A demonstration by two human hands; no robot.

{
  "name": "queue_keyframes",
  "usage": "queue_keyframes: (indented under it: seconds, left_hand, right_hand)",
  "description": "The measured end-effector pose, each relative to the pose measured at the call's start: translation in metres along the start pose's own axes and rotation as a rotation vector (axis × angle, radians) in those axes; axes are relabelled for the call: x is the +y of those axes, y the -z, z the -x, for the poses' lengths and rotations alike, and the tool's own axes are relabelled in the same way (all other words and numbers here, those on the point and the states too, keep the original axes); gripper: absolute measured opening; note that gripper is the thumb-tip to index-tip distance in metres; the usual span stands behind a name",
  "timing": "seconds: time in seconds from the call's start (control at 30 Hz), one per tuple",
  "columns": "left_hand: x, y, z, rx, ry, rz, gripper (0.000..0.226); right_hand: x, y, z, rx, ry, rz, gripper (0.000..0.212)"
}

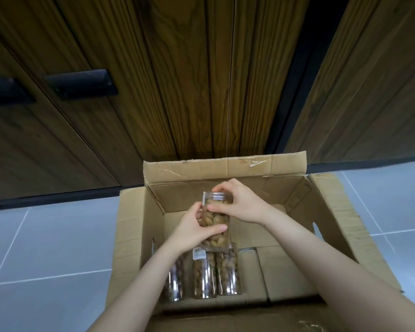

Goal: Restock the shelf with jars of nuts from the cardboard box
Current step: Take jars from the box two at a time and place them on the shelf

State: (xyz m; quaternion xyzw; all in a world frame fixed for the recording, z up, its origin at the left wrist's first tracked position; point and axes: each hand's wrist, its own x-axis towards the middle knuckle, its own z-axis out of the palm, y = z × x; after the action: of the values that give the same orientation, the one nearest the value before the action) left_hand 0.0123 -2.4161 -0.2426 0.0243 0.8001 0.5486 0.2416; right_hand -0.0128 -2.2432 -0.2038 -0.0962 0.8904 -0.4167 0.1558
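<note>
While the wood-grain cabinet fronts [197, 80] fill the background over a grey tiled floor [46, 248], the cardboard box [134, 236] sits open on that floor, flaps splayed, corrugated and creased, tape shreds along its far flap. Three clear jars [205, 274] lie side by side toward the box's near-left corner, smooth cylinders packed with brown nuts. Above them, mid-box, the lifted jar [217, 220] is up in both hands! The left hand [194, 230] wraps the lower body, its grip clamped around the jar; the right hand [240, 204] pinches up by the clear lid. No shelf in sight. Best play, I'd say: keep one hand under the slick plastic, hold it upright, clear the far flap before turning away.
</note>
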Motion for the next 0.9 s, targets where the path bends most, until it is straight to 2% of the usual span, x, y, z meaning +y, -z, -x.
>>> queue_keyframes:
  seconds: [0.03, 0.1, 0.2, 0.3, 0.37, 0.47, 0.6, 0.7, 0.9]
  left_hand:
    - [-0.002, 0.004, 0.001, 0.016, -0.005, 0.024, 0.062]
    - [-0.011, 0.013, 0.001, 0.042, 0.026, 0.044, 0.069]
    - [-0.029, 0.021, -0.002, 0.127, 0.138, 0.056, 0.066]
    - [-0.047, 0.023, -0.008, 0.197, 0.219, 0.109, 0.064]
    - [-0.053, 0.023, -0.012, 0.199, 0.247, 0.127, 0.068]
    - [-0.059, 0.017, -0.017, 0.169, 0.263, 0.099, 0.062]
    - [-0.058, 0.015, -0.022, 0.111, 0.266, 0.04, 0.062]
    - [-0.039, 0.023, -0.018, 0.108, 0.306, -0.016, 0.061]
    - [0.082, 0.047, 0.022, 0.041, 0.34, -0.016, 0.056]
  right_hand:
    - [-0.002, -0.004, -0.002, -0.006, 0.004, -0.019, 0.048]
    - [0.002, -0.01, -0.002, -0.004, -0.032, -0.066, 0.052]
    - [0.033, -0.024, 0.003, -0.006, -0.162, -0.076, 0.051]
    - [0.07, -0.048, 0.01, -0.151, -0.325, 0.045, 0.05]
    - [0.09, -0.069, 0.012, -0.21, -0.446, 0.099, 0.052]
    - [0.104, -0.097, 0.011, -0.271, -0.565, 0.096, 0.061]
    - [0.106, -0.113, 0.011, -0.264, -0.596, -0.008, 0.068]
    - [0.09, -0.088, 0.022, -0.225, -0.556, -0.037, 0.054]
    - [0.01, 0.044, 0.067, -0.086, -0.578, -0.12, 0.057]
